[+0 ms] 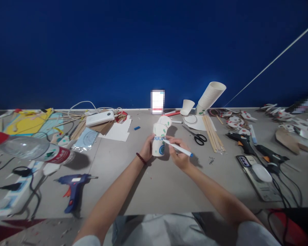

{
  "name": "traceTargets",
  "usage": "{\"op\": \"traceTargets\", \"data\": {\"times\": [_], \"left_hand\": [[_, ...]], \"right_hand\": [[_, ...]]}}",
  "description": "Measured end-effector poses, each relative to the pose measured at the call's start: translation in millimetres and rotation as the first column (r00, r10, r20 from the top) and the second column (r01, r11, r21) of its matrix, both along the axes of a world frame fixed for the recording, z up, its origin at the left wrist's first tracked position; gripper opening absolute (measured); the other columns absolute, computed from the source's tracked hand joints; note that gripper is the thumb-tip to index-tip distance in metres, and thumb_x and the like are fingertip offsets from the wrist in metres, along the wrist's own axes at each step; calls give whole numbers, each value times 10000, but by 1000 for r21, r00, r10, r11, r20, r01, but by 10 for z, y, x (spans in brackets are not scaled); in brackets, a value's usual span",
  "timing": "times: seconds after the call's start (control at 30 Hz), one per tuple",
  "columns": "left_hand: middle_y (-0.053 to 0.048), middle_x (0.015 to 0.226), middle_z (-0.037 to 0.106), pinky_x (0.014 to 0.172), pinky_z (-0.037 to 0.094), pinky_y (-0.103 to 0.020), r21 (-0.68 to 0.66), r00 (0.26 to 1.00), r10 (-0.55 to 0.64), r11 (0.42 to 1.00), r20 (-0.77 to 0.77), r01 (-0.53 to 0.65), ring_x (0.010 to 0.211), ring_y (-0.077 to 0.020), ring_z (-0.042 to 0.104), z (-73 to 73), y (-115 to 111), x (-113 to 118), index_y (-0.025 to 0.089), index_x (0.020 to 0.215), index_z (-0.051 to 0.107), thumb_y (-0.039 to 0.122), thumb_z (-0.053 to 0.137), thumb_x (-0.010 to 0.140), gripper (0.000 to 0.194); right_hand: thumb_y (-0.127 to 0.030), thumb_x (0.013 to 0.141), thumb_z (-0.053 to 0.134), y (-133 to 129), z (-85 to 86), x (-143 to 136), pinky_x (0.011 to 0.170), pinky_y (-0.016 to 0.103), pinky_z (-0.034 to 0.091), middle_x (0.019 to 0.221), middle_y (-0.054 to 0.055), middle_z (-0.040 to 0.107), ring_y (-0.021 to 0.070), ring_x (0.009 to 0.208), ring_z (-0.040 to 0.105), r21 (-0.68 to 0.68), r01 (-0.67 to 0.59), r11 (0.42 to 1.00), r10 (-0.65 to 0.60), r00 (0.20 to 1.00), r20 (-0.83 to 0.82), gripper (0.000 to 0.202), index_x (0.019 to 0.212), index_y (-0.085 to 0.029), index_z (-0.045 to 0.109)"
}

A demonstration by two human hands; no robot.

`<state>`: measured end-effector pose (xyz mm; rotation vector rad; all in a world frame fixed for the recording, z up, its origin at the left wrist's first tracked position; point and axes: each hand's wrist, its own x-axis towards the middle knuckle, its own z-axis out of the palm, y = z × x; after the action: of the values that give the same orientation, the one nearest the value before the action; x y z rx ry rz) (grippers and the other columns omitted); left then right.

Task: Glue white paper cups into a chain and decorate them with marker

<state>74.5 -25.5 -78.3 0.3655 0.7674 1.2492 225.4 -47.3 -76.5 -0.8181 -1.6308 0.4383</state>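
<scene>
In the middle of the table, my left hand (146,149) is closed around the side of a white paper cup (157,149) marked with blue drawn patterns. Above it, another white paper cup (162,127) with green leaf prints is joined or stacked at a tilt; how they are fixed is hard to see. Between the fingers of my right hand (179,156) is a white marker pen (181,149) with a blue end. Its tip meets or nearly meets the right side of the patterned cup. A small blue cap (137,128) lies to the left of the cups.
A tall stack of paper cups (210,97) leans at the back beside a cut cup (187,107). Scissors (197,136) and wooden sticks (212,133) lie right. Leftward are a blue glue gun (75,189), a plastic bottle (33,147) and a power strip (17,194). A phone (256,181) lies right.
</scene>
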Motion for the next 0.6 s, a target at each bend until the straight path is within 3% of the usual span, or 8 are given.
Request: {"op": "traceTargets", "data": {"times": [0.6], "left_hand": [[-80, 919, 775, 763, 538, -305, -13, 1000, -28, 1000, -8, 27, 840, -228, 728, -35, -5, -16, 142, 959, 718, 366, 776, 766, 302]], "right_hand": [[-224, 932, 622, 4, 49, -3, 809, 378, 661, 1009, 86, 807, 242, 947, 798, 25, 69, 997, -71, 996, 61, 45, 967, -245, 640]]}}
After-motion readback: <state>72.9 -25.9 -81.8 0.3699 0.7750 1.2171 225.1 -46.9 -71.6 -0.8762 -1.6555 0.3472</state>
